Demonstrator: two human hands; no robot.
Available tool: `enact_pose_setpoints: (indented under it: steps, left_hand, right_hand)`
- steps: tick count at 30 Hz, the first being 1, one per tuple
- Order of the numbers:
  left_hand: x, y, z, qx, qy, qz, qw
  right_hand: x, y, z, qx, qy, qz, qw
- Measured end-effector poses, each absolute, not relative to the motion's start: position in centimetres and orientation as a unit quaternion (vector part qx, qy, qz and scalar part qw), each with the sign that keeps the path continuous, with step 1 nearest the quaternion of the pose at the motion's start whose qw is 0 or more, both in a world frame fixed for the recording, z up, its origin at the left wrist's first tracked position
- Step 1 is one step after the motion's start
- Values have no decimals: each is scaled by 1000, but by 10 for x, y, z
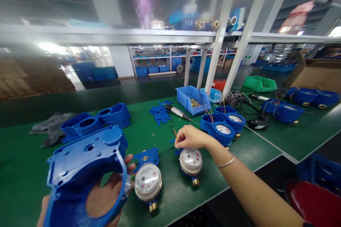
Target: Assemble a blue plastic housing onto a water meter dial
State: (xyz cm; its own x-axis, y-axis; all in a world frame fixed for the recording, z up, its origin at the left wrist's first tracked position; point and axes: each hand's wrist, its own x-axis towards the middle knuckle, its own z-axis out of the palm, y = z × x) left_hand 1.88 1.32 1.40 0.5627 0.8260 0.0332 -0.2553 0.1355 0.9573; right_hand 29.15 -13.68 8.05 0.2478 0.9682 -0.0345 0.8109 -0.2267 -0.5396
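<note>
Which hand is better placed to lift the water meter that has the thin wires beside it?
Probably the right hand: it already rests at the top of that water meter. The left hand is occupied, holding a blue plastic cover.

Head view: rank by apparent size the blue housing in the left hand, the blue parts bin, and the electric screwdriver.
1. blue housing, held in the left hand; nearness to the camera inflates it.
2. blue parts bin.
3. electric screwdriver.
True size of housing against bin is unsure.
</note>
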Motion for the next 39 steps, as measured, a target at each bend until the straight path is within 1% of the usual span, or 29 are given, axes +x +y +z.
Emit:
enact_pose_setpoints:
  steps: [2,5,8,11,15,19,22,24,31,39]
  left_hand:
    - [33,-1,41,464,243,374,766]
    - [58,-18,77,374,227,346,830]
    - [84,-20,90,308,253,334,854]
    - [104,-11,86,304,269,346,846]
    - [120,-9,82,322,298,368,820]
    - [127,-16,84,378,275,357,809]
    - [130,-18,82,407,271,311,815]
    - [132,-20,80,422,261,287,819]
    - [131,-24,74,415,272,249,832]
    - [126,-22,72,408,274,241,837]
  right_hand:
    - [300,-144,67,-751,-548,216,298]
    - [300,-148,49,-719,-507,262,397]
    - [294,-147,41,-678,-488,294,464]
    - [289,-146,40,-656,-486,288,501]
    - [282,-148,37,-656,-490,225,528]
    - [277,-152,35,-649,-498,170,550]
    - [275,-153,37,-656,-489,158,552]
    - [272,-153,41,-670,-489,147,539]
    - [250,-144,65,-725,-543,79,416]
    - [248,-129,66,-763,-526,77,367]
